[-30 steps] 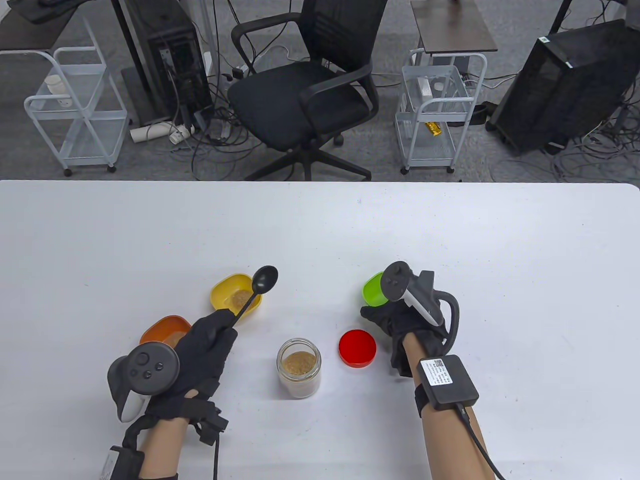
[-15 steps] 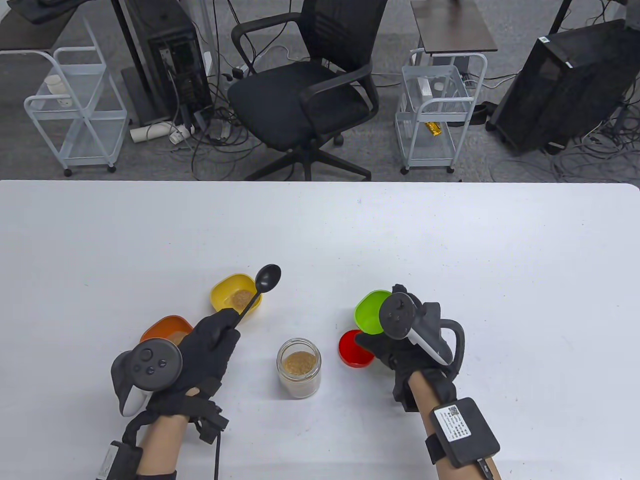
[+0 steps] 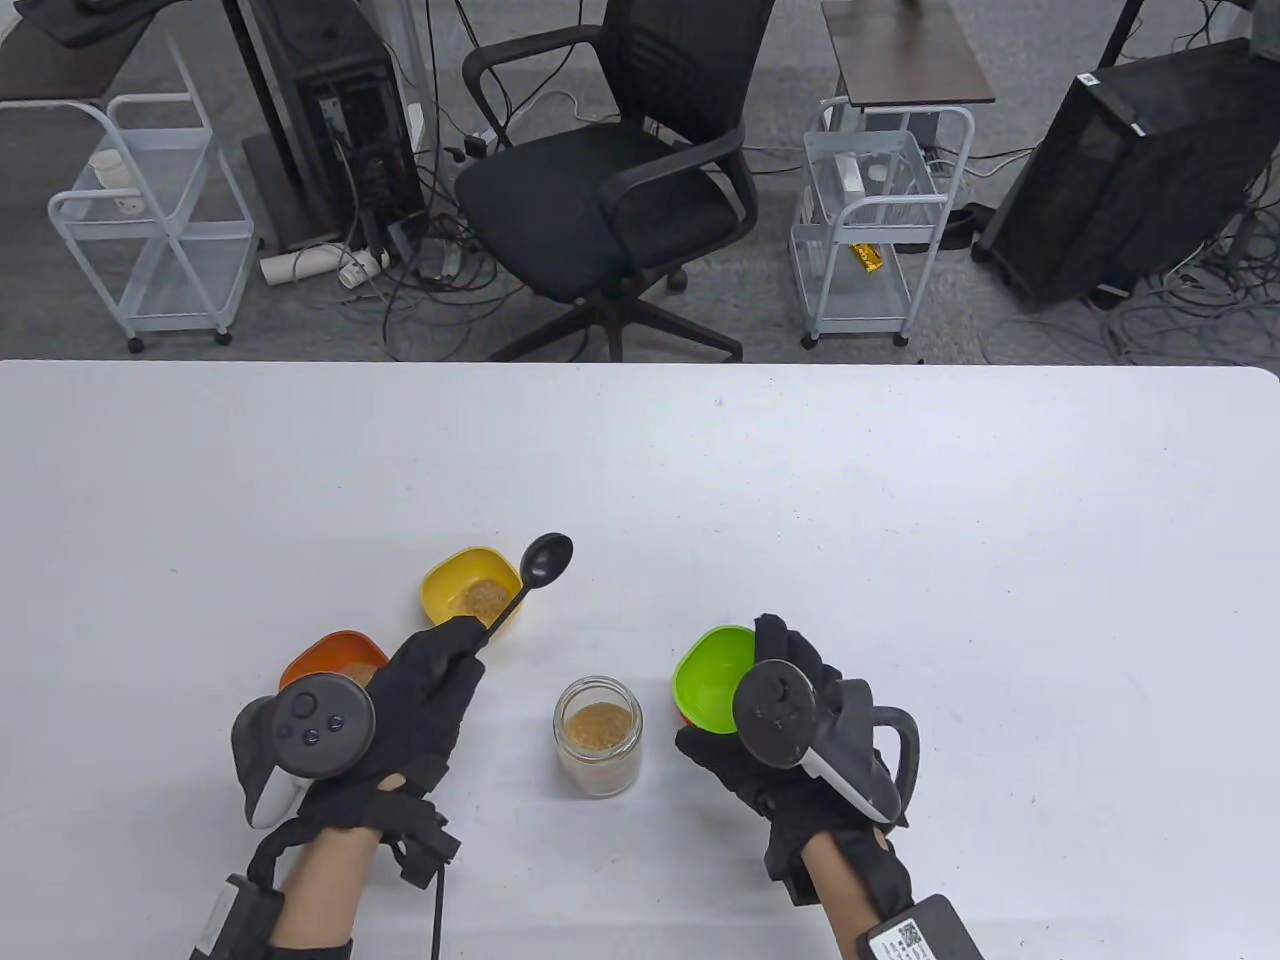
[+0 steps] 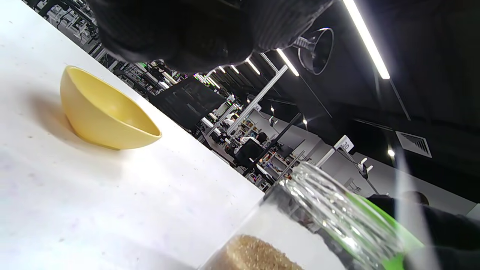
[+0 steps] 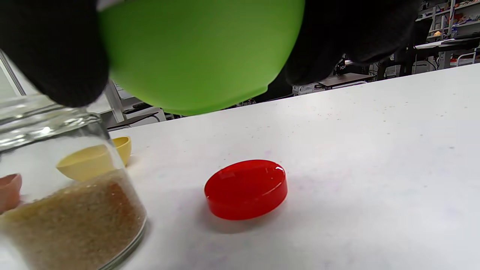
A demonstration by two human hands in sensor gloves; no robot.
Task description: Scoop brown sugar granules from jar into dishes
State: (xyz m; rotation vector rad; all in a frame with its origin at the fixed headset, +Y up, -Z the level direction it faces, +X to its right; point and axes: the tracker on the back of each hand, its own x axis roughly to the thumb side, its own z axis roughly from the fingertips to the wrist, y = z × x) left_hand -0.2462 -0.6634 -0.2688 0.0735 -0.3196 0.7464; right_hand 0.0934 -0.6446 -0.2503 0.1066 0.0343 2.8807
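Observation:
The open glass jar (image 3: 598, 735) with brown sugar stands at the table's front middle; it also shows in the left wrist view (image 4: 300, 225) and the right wrist view (image 5: 63, 195). My left hand (image 3: 420, 690) holds a black spoon (image 3: 545, 562) by its handle, its empty bowl raised past the yellow dish (image 3: 472, 595), which holds sugar. The orange dish (image 3: 335, 660) with sugar sits left of my hand. My right hand (image 3: 780, 740) holds the empty green dish (image 3: 712, 680) in the air just right of the jar, above the red lid (image 5: 245, 187).
The red lid lies flat on the white table (image 3: 900, 500), mostly hidden under the green dish in the table view. An office chair (image 3: 620, 170) and wire carts stand beyond the far edge.
My right hand has lifted the green dish and carried it toward me and left, over the red lid, close to the jar. The left hand and spoon shifted slightly right.

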